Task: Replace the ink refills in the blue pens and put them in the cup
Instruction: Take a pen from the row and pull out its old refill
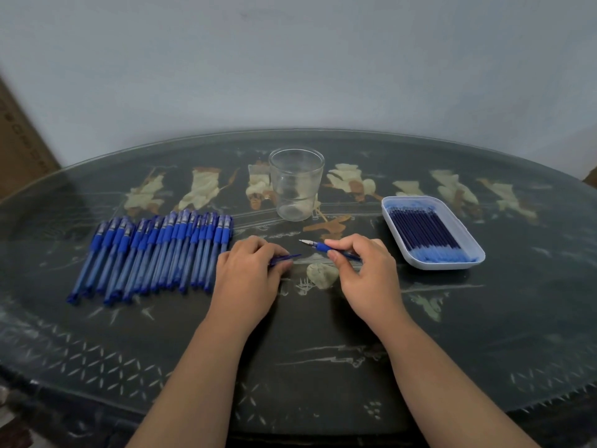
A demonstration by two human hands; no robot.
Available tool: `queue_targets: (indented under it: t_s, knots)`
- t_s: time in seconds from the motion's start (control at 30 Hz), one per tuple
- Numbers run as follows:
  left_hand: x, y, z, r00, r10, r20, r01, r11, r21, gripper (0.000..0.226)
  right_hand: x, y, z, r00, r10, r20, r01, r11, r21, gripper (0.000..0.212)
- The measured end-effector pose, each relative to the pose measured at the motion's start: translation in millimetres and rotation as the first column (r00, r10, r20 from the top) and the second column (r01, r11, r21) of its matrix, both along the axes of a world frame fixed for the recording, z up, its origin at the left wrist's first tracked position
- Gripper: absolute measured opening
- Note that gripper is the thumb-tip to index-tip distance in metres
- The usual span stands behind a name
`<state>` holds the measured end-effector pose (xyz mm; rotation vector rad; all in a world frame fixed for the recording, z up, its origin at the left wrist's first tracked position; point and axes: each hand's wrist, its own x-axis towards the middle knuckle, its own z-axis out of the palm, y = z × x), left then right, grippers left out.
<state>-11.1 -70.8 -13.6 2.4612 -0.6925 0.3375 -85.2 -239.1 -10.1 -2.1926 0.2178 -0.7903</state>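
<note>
Hands (248,273) (365,270) between pens (155,253) and tray (445,266)

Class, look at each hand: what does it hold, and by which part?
Right hand pinches a blue pen just behind its rubber grip. Left hand grips a thin blue piece, perhaps a refill, with one end showing.

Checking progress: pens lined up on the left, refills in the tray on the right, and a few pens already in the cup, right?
Not quite: the head view shows the cup empty. The pens do lie in a row on the left, and the refills in the tray on the right.
</note>
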Motion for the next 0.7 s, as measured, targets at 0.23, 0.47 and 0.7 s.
queue_targets:
  t_s: [0.23,0.47,0.7]
  knots:
    - [-0.5,-13.5,2.2,0.999,0.032,0.035,-0.033,0.999,0.02,0.023,0.7,-0.5,-0.8,0.999,-0.016,-0.032,0.016,1.0,-0.004,0.016]
    - [-6.9,-14.9,9.6,0.998,0.038,-0.044,-0.04,0.999,-0.024,0.045,4.1,-3.4,-6.7,1.0,-0.015,-0.009,0.014,0.999,-0.041,0.017]
    - [-15.7,-29.6,13.6,0.981,-0.109,-0.16,0.033,0.909,-0.415,0.021,4.2,-5.0,-9.3,1.0,-0.003,0.013,0.004,0.994,-0.11,0.018]
